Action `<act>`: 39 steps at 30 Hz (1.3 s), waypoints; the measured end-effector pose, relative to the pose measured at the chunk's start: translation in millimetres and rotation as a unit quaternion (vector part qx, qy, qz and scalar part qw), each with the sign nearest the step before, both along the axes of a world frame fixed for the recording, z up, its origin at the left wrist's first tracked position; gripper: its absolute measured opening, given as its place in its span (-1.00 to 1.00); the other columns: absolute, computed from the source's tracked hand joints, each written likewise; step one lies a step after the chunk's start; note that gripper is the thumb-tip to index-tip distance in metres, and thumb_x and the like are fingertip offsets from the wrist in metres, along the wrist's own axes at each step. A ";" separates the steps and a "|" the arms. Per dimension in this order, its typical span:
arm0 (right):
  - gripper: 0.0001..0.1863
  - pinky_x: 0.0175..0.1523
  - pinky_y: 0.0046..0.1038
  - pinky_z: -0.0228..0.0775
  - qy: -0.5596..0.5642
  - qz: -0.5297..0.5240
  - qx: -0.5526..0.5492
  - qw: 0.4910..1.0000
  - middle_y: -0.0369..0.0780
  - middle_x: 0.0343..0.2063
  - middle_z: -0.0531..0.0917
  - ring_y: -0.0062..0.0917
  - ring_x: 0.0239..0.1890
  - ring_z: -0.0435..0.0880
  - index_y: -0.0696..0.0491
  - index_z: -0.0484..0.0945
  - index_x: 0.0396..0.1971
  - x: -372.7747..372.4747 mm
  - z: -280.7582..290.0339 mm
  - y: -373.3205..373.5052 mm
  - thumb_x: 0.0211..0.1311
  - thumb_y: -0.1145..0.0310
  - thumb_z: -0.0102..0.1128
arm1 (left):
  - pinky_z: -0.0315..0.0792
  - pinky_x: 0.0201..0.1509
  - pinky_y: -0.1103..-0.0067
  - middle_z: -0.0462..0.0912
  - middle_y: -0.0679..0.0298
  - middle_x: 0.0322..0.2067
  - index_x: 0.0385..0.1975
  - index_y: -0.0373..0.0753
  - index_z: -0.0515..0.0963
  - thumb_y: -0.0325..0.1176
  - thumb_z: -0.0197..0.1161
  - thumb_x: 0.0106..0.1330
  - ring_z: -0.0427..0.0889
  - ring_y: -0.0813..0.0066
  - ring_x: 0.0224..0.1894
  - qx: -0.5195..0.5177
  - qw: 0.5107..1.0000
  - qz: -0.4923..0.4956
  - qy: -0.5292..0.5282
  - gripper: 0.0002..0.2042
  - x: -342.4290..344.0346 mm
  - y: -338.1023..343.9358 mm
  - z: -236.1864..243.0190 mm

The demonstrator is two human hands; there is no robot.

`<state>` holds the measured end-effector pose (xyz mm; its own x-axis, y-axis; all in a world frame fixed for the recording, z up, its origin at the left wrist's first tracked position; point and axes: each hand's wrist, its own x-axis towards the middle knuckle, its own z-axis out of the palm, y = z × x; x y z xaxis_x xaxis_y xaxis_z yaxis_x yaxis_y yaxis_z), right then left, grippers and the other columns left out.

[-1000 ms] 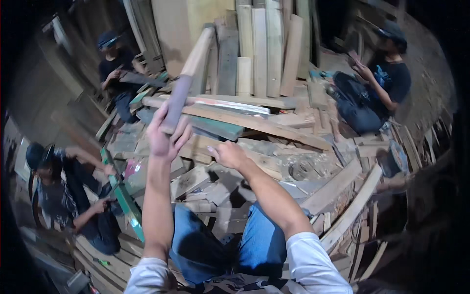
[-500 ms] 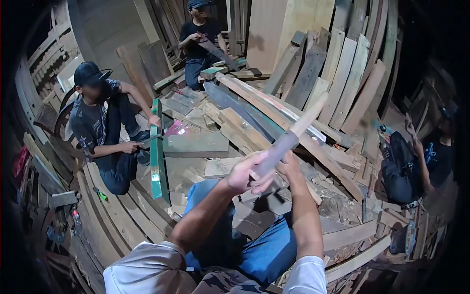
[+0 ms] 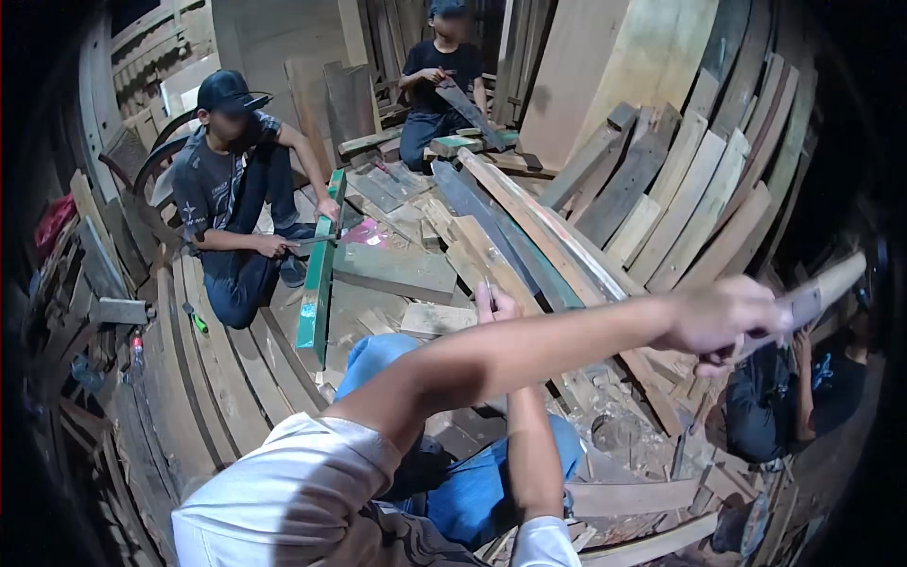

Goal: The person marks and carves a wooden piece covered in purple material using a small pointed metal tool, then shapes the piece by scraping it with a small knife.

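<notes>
My left arm reaches across to the right, over my right arm. Its hand (image 3: 723, 326) is closed round a long tan and purple-grey wooden piece (image 3: 827, 288), whose pale end points to the upper right. Lower and nearer the middle, my right hand (image 3: 498, 304) is closed, its thumb side up, beside the loose boards. Something thin seems to show at its fingers, but I cannot make out what it is. Below both arms are my knees in blue jeans (image 3: 453, 496).
At left a crouching person (image 3: 231, 189) works a tool on a green-painted beam (image 3: 316, 293). Behind, another holds a handsaw (image 3: 468, 104). A third person (image 3: 789, 392) sits at right, close to my left hand. Planks (image 3: 699, 203) lean at the back right; wood scraps litter the floor.
My left hand has swung far to the right with the wooden piece. My right hand has come apart from it, leftward in the picture. The view has shifted too.
</notes>
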<state>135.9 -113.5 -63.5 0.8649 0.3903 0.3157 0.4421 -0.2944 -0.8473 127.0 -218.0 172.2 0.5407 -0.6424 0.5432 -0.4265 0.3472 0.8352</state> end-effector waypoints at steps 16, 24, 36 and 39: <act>-0.75 -0.31 -0.57 0.41 0.275 0.385 0.288 0.833 -0.31 -0.46 0.67 -0.72 -0.42 0.56 0.12 0.60 -0.47 -54.4 74.2 -33.8 0.38 0.29 0.24 | 0.45 -0.16 0.27 0.64 -0.07 -0.41 -0.20 -0.45 0.57 0.05 0.11 0.29 0.64 0.05 -0.30 0.290 0.952 0.014 -0.097 -0.46 -10.6 -69.8 -44.1; -0.77 -0.25 -0.56 0.39 0.267 0.422 0.368 0.784 -0.33 -0.44 0.64 -0.72 -0.37 0.54 0.11 0.59 -0.47 -43.1 55.3 -42.7 0.35 0.31 0.27 | 0.44 -0.10 0.26 0.67 -0.11 -0.32 -0.17 -0.46 0.59 0.03 0.10 0.29 0.64 0.03 -0.23 0.315 0.947 0.001 -0.068 -0.46 -21.2 -66.8 -68.4; -0.70 -0.26 -0.64 0.43 0.354 0.453 0.365 0.732 -0.36 -0.37 0.65 -0.78 -0.35 0.57 0.15 0.59 -0.17 -29.3 45.9 -42.5 0.43 0.18 0.16 | 0.42 -0.18 0.31 0.62 0.02 -0.40 -0.13 -0.40 0.54 0.03 0.08 0.35 0.59 0.15 -0.29 0.347 0.935 -0.054 -0.046 -0.50 -8.9 -48.7 -100.9; -0.56 -0.20 -0.58 0.49 0.324 0.452 0.383 0.738 -0.33 -0.33 0.66 -0.70 -0.28 0.62 0.16 0.59 -0.17 -36.5 40.0 -23.3 0.42 0.01 0.11 | 0.43 -0.17 0.28 0.62 0.03 -0.42 -0.13 -0.36 0.55 0.01 0.08 0.36 0.61 0.13 -0.30 0.328 0.942 -0.027 -0.061 -0.54 -0.2 -40.6 -119.7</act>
